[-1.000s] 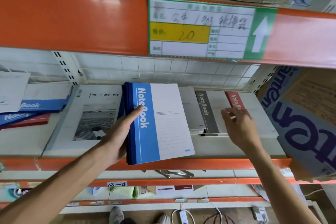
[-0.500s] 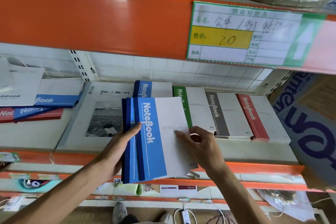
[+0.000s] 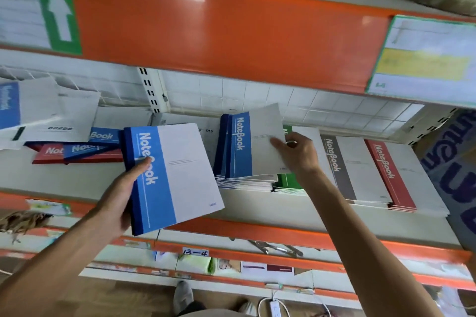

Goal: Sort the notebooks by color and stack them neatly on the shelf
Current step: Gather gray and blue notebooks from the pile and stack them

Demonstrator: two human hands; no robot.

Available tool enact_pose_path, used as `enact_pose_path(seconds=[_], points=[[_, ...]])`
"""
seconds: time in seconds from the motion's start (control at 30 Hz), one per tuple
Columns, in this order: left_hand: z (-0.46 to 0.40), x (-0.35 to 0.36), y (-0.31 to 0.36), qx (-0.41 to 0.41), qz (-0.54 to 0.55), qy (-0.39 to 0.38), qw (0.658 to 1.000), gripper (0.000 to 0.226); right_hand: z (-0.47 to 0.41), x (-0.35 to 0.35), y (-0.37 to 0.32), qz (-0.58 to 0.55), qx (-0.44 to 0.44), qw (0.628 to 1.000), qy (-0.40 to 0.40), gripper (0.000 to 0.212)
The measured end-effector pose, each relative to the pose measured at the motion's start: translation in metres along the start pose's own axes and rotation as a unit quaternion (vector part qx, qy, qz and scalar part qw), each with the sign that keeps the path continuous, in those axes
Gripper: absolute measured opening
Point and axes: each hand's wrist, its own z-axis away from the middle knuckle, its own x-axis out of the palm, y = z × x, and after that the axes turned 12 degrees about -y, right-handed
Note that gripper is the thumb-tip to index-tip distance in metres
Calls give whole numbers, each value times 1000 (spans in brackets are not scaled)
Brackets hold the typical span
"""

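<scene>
Sorting step, blue set. Right hand, frame centre, pinching blue notebooks over blue stack on shelf. Left hand, thumb across cover, gripping remaining blue notebook, lower left. Next, probably: squared lowering onto stack.

Probably a stockroom or shop: orange steel racking bearing blurred price labels.

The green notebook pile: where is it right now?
In the head view the green notebook pile lies on the shelf, right of centre, between the blue pile and the grey pile, mostly hidden under the right hand.
</scene>
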Motion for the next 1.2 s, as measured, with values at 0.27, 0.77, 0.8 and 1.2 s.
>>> enact_pose_path(seconds=[0.27,0.77,0.8,1.2], points=[[7,-27,5,5,23,-7,1000,36,-3,22,-10,56,27,998,-11,32],[3,-27,10,-2,7,-66,998,40,4,29,-15,352,15,935,52,49],[1,-28,10,-6,6,-69,998,43,5,30,-15,364,13,930,53,50],[-13,-3,14,50,-17,-75,996,40,85,85,-50,-7,-76,985,-156,33]])
